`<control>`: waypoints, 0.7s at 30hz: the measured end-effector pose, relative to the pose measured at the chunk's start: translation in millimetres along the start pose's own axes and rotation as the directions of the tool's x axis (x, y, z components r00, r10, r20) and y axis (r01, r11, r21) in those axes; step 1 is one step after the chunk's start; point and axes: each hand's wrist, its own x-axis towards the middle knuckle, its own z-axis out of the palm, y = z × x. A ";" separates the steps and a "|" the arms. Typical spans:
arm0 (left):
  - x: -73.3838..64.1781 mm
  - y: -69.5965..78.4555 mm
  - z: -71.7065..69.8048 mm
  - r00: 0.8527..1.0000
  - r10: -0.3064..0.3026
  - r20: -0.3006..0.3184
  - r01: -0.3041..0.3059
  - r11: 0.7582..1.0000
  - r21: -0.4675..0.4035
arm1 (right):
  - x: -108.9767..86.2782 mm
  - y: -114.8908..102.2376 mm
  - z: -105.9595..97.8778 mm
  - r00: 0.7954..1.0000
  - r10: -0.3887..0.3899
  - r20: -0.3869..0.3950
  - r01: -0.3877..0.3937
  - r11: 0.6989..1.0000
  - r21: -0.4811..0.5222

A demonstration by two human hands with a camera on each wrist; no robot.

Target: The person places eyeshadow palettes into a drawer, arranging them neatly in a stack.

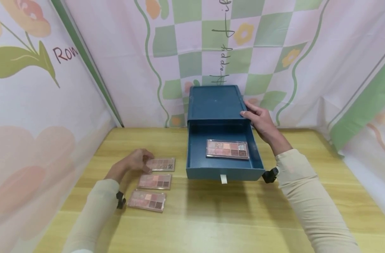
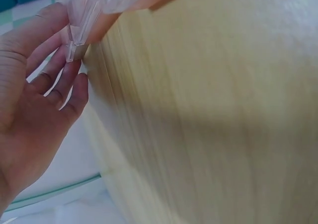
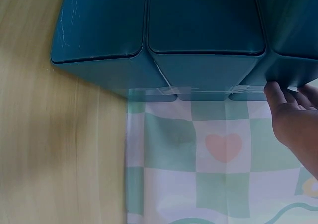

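Observation:
On the left side of the table, my left hand pinches the left end of an eyeshadow palette between thumb and fingers. The left wrist view shows the clear lid edge at the fingertips. Two similar palettes, a middle one and a near one, lie in a column below it. My right hand rests against the right side of a dark blue drawer unit, thumb at its top edge. Its top drawer is pulled out, and another eyeshadow palette lies inside.
A white pull tab hangs from the drawer's front. Stacked tiers of the unit show in the right wrist view. The wooden table meets a patterned curtain behind and at both sides.

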 end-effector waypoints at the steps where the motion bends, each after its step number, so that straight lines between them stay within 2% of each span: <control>1: 0.0 -0.1 -0.3 1.000 -0.003 -0.001 0.003 1.000 -0.005 | -0.1 -0.1 0.1 1.000 0.003 0.003 -0.003 1.000 0.000; 8: -0.7 -0.5 -1.8 1.000 -0.016 -0.011 0.016 1.000 -0.024 | -0.6 -0.8 0.5 1.000 0.013 0.002 -0.013 0.999 -0.032; 16: -4.2 3.4 -8.3 0.998 0.017 -0.053 -0.017 1.000 0.004 | 0.0 -0.9 0.0 1.000 0.028 0.012 -0.028 0.999 -0.034; 21: -6.2 4.0 -11.9 0.997 0.028 -0.075 -0.029 1.000 -0.011 | 0.2 -0.7 -0.2 1.000 0.024 0.012 -0.024 0.999 -0.027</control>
